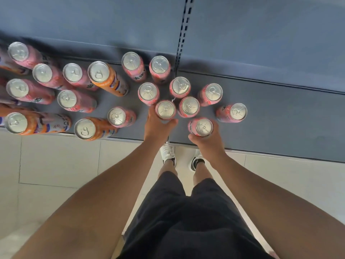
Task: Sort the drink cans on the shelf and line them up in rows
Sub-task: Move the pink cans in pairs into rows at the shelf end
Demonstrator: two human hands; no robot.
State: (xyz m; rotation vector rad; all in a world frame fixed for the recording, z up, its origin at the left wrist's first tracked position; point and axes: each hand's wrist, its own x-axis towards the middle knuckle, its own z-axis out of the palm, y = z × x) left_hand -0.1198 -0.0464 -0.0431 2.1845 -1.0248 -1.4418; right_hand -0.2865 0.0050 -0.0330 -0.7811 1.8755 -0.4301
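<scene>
Two-handed grip at shelf front edge.
Left hand grasps pink can; right hand grasps second can.

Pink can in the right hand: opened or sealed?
Sealed: the pink can gripped by the right hand shows its tab flat, lid unbroken.

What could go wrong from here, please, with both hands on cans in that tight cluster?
1. The left hand grips the middle pink can close beside a neighbouring can; moving it could topple that one.
2. The right hand grips the front pink can near the shelf edge; it might slide off.
</scene>
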